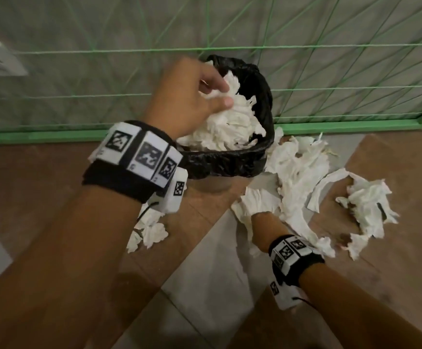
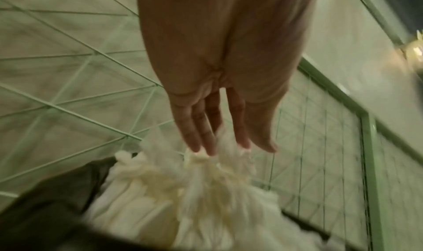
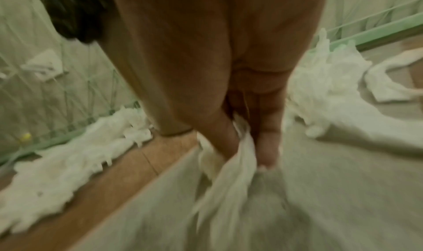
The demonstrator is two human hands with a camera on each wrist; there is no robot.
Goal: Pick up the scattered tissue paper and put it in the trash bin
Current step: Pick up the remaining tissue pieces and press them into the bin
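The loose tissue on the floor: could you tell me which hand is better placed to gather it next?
The right hand: it is low beside the loose tissue and already pinches a piece. The left hand is up over the bin, fingers on the tissue there.

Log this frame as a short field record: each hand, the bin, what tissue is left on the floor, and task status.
left hand: over the trash bin, fingertips on a wad of tissue paper at its opening
right hand: low at the floor, pinching a tissue sheet
trash bin: black liner, heaped with tissue
floor tissue: large pile right of bin; crumpled clump farther right; small scraps near bin base
status: unfinished
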